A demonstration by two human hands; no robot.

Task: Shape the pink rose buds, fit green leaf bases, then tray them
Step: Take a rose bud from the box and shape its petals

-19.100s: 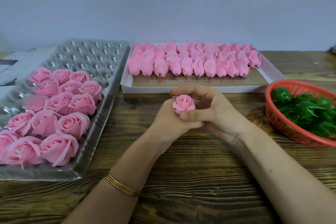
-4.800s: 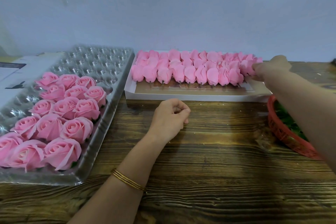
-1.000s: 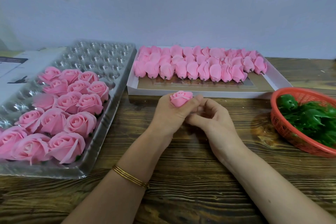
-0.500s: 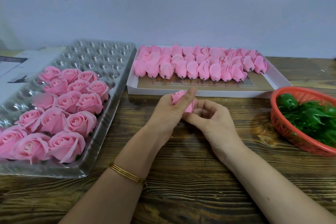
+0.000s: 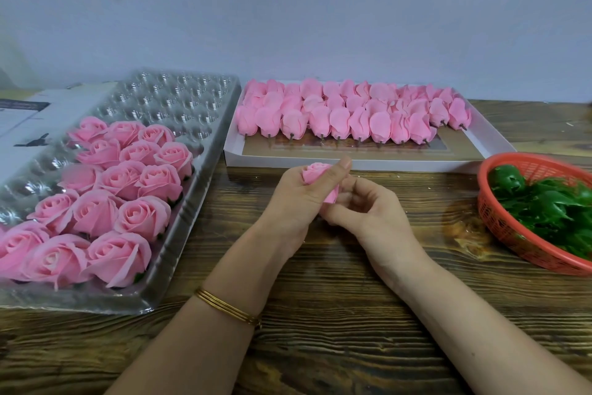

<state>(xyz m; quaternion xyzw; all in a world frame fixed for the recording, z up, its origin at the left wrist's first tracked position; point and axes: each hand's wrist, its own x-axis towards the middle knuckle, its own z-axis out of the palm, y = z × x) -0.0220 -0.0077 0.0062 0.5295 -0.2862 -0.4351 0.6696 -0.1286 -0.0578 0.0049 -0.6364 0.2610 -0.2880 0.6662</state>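
My left hand (image 5: 299, 194) grips a pink rose bud (image 5: 315, 173) above the middle of the wooden table, thumb laid across its front. My right hand (image 5: 368, 212) is curled beside it and pinches an outer petal (image 5: 331, 196) at the bud's lower right. Much of the bud is hidden by my fingers. Several unshaped pink buds (image 5: 352, 116) lie in rows in a white box (image 5: 487, 141) behind my hands. Green leaf bases (image 5: 551, 208) fill a red basket (image 5: 512, 241) at the right. Several finished roses (image 5: 121, 183) sit in a clear plastic tray (image 5: 192, 202) at the left.
The tray's far cells (image 5: 179, 100) hold nothing. A white printed carton (image 5: 22, 119) lies under the tray at the far left. A pale wall stands right behind the box. Bare wooden tabletop (image 5: 336, 314) stretches between my forearms and the front edge.
Since a second ago my left hand has turned the bud a little and my right fingers have closed on its outer petal. Earlier, my right hand fetched this bud from the box.
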